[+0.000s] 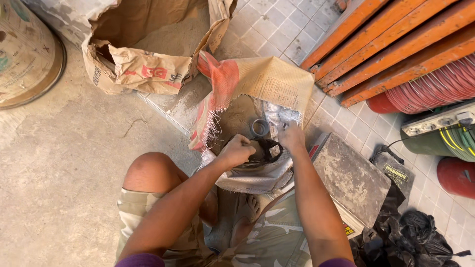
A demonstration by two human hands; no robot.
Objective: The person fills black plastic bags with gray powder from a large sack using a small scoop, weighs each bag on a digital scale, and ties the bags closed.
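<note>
I squat over an open woven sack (257,79), tan with a red patch, lying on the floor. My left hand (237,151) is closed in a fist on the rim of a black plastic bag (269,148) held over the sack's mouth. My right hand (292,137) pinches the other side of the black bag, next to a crumpled clear plastic liner (279,116). A small grey ring-shaped roll (259,128) lies just beyond the hands inside the sack. The bag's contents are hidden.
A torn brown paper sack (143,69) with grey powder stands at the back. A drum (24,54) is far left. Orange metal beams (396,39), red coiled cable (435,86), a dusty grey scale platform (349,178) and black plastic bags (415,237) lie to the right.
</note>
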